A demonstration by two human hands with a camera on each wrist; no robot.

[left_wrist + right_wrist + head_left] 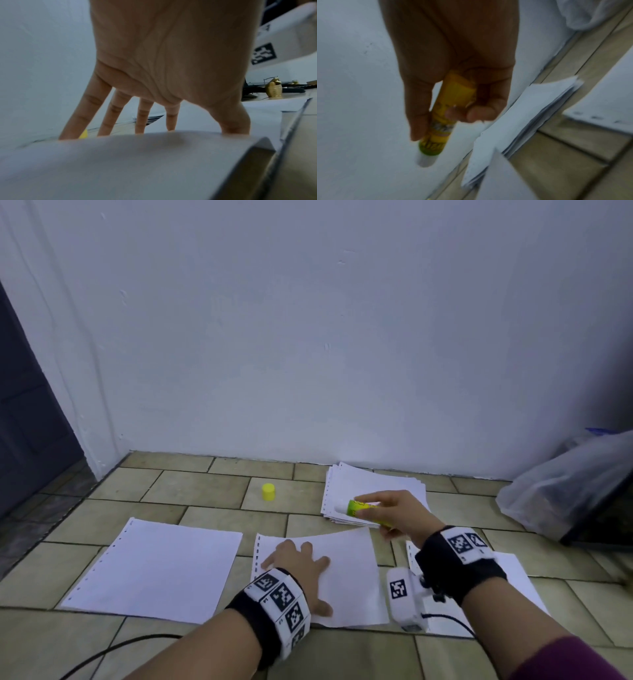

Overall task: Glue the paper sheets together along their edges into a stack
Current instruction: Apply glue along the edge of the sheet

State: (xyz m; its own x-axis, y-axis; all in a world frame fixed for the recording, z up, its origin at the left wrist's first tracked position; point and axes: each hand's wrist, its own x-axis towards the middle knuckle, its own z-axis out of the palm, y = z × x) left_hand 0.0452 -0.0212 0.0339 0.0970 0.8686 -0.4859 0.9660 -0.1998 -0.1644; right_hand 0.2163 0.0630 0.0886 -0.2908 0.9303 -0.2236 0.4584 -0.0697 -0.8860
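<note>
My left hand (pixel 298 563) presses flat, fingers spread, on a white punched sheet (pixel 349 583) in the middle of the tiled floor; the left wrist view shows its straight fingers (pixel 85 108) on the paper (pixel 120 162). My right hand (pixel 397 515) holds an uncapped yellow-green glue stick (pixel 363 510) above the floor, its white tip pointing left, over the near edge of a pile of white sheets (pixel 373 487). In the right wrist view the glue stick (pixel 447 113) lies between thumb and fingers, beside the pile (pixel 522 121). The yellow cap (pixel 268 492) stands on the tiles at the back.
A second single sheet (pixel 154 570) lies to the left and another sheet (pixel 513 577) lies under my right wrist. A crumpled clear plastic bag (pixel 565 487) sits at the right by the wall. A black cable (pixel 113 648) runs along the near floor.
</note>
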